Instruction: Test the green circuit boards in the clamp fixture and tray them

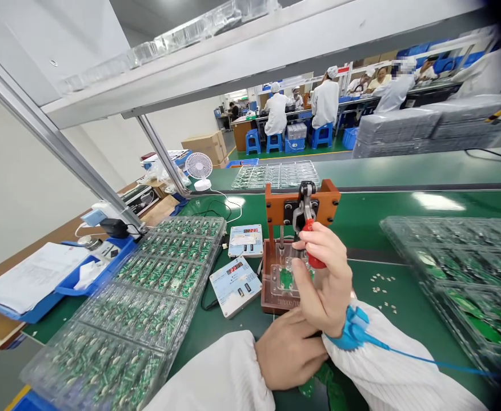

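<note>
- We are looking at a small press fixture (295, 251) standing on the green mat (361, 222) near the middle of the bench: an orange-brown slab frame on top, metal guide posts, and a clear acrylic plate over a dark reddish base.
- A little green circuit board (285, 278) is lying in the nest under that clear plate.
- The fixture's toggle lever is ending in a glossy red handle (314, 258), rounded and smooth, hanging down in front of the frame.
- Our right hand (325, 282) is wrapping its fingers around the red handle, curled tight, thumb pointing down toward the plate; the wrist is bending upward out of a white ribbed sleeve, with a blue wrist strap (352, 332) and its coiled cord trailing off to the right.
- Our left hand (287, 354) is resting low on the mat, just under the right wrist and touching it, palm down with the fingers loosely folded; whether it is holding anything, we cannot tell.
- Beside the fixture on the left, two flat white counter boxes (236, 284) with red digit displays are lying on the mat.
- Further left, clear blister trays (147, 297) full of green boards are stretching toward us, shiny and ridged.
- More clear trays (460, 251) are sitting on the right, blurred at the edge.
- A small white fan (199, 168) is standing behind.
</note>
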A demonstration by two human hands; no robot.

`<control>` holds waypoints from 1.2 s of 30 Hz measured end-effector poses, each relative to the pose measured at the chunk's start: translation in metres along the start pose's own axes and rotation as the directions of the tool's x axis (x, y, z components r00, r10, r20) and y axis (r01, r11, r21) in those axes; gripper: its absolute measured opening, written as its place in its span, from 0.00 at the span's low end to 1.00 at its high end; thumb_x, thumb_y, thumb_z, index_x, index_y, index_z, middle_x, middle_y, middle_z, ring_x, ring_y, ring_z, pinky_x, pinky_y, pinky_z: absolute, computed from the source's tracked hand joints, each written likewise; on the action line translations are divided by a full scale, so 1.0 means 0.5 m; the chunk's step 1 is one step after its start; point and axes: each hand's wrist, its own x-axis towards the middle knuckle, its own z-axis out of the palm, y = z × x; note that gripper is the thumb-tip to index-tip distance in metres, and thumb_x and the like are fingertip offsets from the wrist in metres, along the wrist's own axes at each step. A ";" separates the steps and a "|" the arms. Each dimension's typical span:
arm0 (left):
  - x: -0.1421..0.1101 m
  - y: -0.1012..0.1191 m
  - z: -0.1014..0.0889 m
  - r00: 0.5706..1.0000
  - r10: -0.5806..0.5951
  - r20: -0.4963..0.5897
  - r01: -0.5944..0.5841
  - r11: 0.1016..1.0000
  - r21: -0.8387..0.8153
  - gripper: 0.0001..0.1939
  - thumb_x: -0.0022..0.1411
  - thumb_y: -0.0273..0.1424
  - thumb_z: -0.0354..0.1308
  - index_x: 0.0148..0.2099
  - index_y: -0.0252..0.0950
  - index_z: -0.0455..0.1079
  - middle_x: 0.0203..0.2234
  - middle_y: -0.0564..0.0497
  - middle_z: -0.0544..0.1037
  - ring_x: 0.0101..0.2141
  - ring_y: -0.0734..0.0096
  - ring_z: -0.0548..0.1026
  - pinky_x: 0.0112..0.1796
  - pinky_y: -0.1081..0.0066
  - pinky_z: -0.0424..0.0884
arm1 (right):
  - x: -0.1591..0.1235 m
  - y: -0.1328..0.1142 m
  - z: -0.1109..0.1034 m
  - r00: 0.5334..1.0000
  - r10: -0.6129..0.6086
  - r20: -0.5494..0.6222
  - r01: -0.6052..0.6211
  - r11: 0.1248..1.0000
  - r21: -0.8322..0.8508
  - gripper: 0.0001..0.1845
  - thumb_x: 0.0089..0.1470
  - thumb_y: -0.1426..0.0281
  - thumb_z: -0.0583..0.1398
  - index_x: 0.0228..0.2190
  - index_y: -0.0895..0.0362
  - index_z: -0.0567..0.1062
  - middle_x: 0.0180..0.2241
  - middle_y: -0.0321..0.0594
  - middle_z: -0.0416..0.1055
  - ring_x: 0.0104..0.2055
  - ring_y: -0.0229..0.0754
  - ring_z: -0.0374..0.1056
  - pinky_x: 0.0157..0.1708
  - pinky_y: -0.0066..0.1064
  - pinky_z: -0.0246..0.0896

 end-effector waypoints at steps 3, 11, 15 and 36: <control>0.004 -0.003 -0.021 0.995 -0.097 0.031 0.101 0.966 -0.237 0.15 0.72 0.31 0.51 0.34 0.35 0.76 0.37 0.47 0.83 0.44 0.66 0.80 0.51 0.67 0.75 | 0.000 -0.002 0.002 1.000 -0.006 0.013 0.005 1.000 0.024 0.38 0.54 0.88 0.58 0.61 0.49 0.66 0.54 0.41 0.71 0.59 0.48 0.69 0.63 0.56 0.66; 0.009 -0.037 -0.191 0.905 -0.407 0.121 0.397 0.713 -0.577 0.09 0.63 0.34 0.66 0.34 0.34 0.79 0.28 0.49 0.83 0.29 0.70 0.80 0.34 0.74 0.75 | -0.006 -0.004 0.003 0.999 0.019 0.034 -0.020 0.999 0.047 0.38 0.55 0.87 0.57 0.63 0.50 0.64 0.57 0.42 0.70 0.65 0.49 0.63 0.64 0.55 0.65; 0.022 -0.113 -0.266 0.740 -0.641 0.204 0.672 0.718 -0.181 0.07 0.64 0.33 0.63 0.38 0.35 0.79 0.34 0.49 0.83 0.34 0.66 0.79 0.39 0.69 0.75 | -0.006 0.000 0.000 0.998 -0.005 0.062 0.001 0.999 0.053 0.41 0.55 0.88 0.57 0.65 0.50 0.61 0.58 0.43 0.69 0.68 0.49 0.59 0.65 0.53 0.65; 0.015 -0.287 -0.250 0.434 -0.737 0.519 0.541 0.673 0.504 0.62 0.44 0.55 0.73 0.75 0.41 0.52 0.74 0.39 0.41 0.71 0.31 0.35 0.67 0.39 0.46 | 0.008 0.000 -0.010 0.994 -0.057 0.097 0.057 0.998 0.001 0.39 0.55 0.86 0.58 0.65 0.52 0.61 0.56 0.45 0.70 0.66 0.49 0.62 0.63 0.54 0.67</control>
